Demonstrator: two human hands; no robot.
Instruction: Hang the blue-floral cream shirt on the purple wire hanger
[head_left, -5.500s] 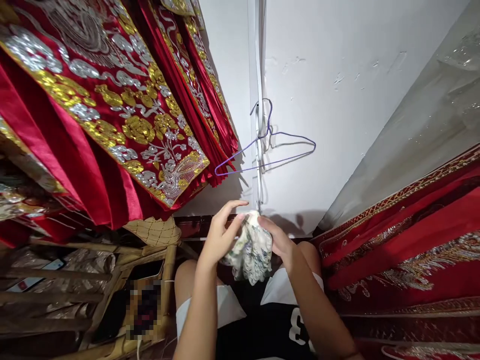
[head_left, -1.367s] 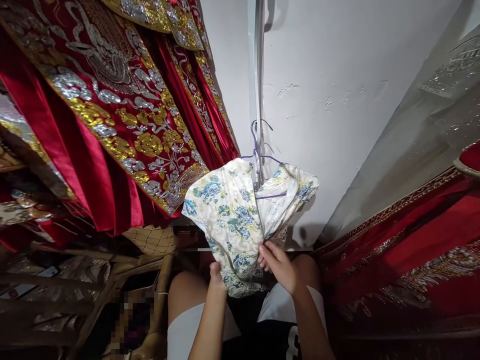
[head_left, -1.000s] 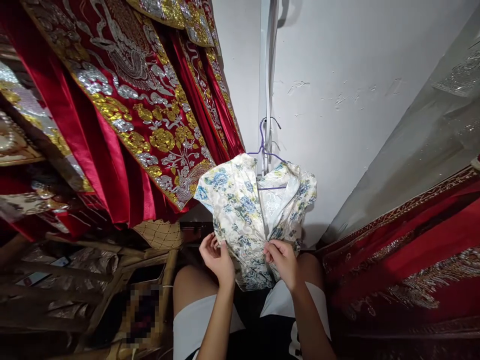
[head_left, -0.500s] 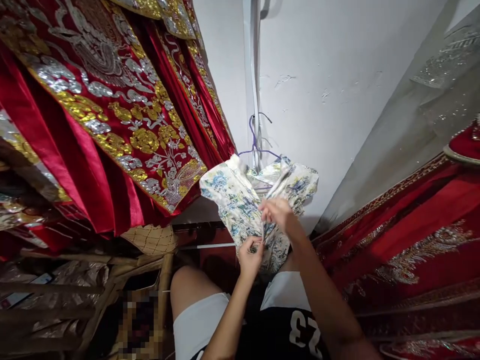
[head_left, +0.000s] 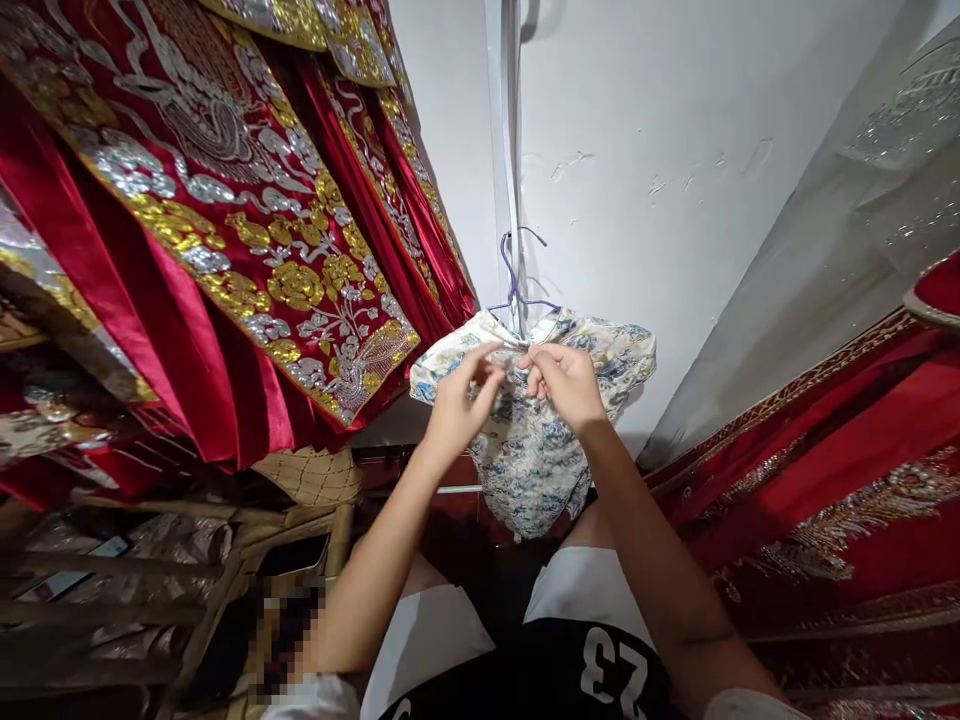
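Observation:
A small cream dress with a blue flower print [head_left: 534, 462] hangs on a purple wire hanger [head_left: 513, 283], hooked onto a thin vertical rail on the white wall. My left hand [head_left: 459, 398] and my right hand [head_left: 564, 380] are both raised to the collar of the flowered dress, side by side. Each hand's fingers are pinched on the fabric just below the hanger hook. The dress closes down the front and hangs to my lap.
Red satin garments with gold and silver embroidery [head_left: 225, 230] hang close on the left. More red embroidered cloth [head_left: 825, 480] lies on the right. A bamboo chair [head_left: 315, 520] stands at lower left. The white wall [head_left: 660, 150] is straight ahead.
The dress went from bunched in my hands onto the hanger. In the last second both hands climbed from its lower front up to the collar, and the front closed.

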